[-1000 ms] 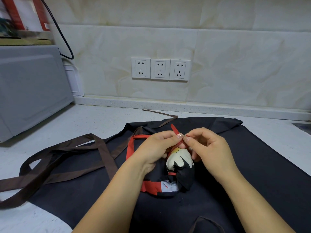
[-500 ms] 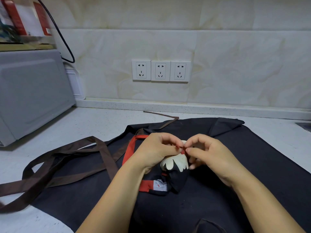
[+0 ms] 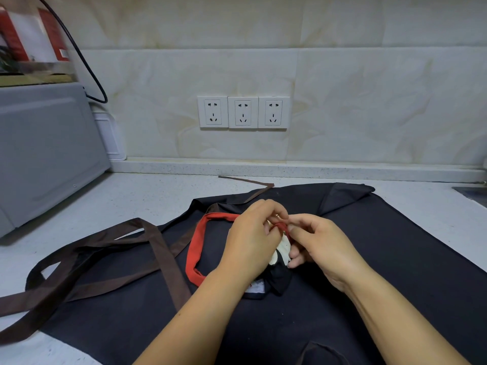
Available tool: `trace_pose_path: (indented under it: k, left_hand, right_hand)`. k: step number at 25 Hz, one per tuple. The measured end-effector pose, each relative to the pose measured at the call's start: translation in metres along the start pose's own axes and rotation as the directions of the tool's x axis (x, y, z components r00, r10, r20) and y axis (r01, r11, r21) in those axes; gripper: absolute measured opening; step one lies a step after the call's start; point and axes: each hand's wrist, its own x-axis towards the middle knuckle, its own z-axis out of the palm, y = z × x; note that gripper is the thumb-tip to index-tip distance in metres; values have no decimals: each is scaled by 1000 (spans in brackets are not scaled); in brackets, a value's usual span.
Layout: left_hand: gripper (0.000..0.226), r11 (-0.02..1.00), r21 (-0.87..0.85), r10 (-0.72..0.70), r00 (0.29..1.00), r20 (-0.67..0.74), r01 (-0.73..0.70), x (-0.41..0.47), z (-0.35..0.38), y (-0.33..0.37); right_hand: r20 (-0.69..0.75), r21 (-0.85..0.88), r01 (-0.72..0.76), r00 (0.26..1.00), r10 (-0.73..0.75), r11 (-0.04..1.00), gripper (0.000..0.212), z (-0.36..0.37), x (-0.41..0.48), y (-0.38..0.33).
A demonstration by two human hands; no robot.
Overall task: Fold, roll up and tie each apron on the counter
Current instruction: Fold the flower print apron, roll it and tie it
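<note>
A small rolled apron bundle (image 3: 279, 279), black with a white print, lies on top of a large dark apron (image 3: 382, 259) spread flat on the counter. A red strap (image 3: 196, 242) loops out from the bundle to the left. My left hand (image 3: 250, 243) and my right hand (image 3: 319, 243) meet above the bundle, and both pinch the thin red tie (image 3: 282, 226) between fingertips. The left hand hides most of the bundle's left side.
Long brown straps (image 3: 87, 267) of the dark apron trail over the white counter (image 3: 126, 204) to the left. A grey microwave (image 3: 44, 151) stands at the far left. Three wall sockets (image 3: 243, 112) sit on the tiled backsplash. A sink edge (image 3: 474, 192) shows at the right.
The red tie end that stuck up between my fingers has been drawn down over the bundle. Both hands stay close together at its top, and the red loop on the left looks wider.
</note>
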Motion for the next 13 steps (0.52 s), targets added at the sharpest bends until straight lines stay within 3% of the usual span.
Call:
trace_pose_path:
  k: [8,13]
  left_hand:
    - [10,978,-134,-170,985,-43,162,5,-6,-6]
    - [26,913,-266,-318,948,10,309,10,-13,-14]
  right_hand:
    - [-69,-157,54,995,-66,986,18,-2,-2,-4]
    - [-224,-190,45,971,-88,981,17,-7,2,-4]
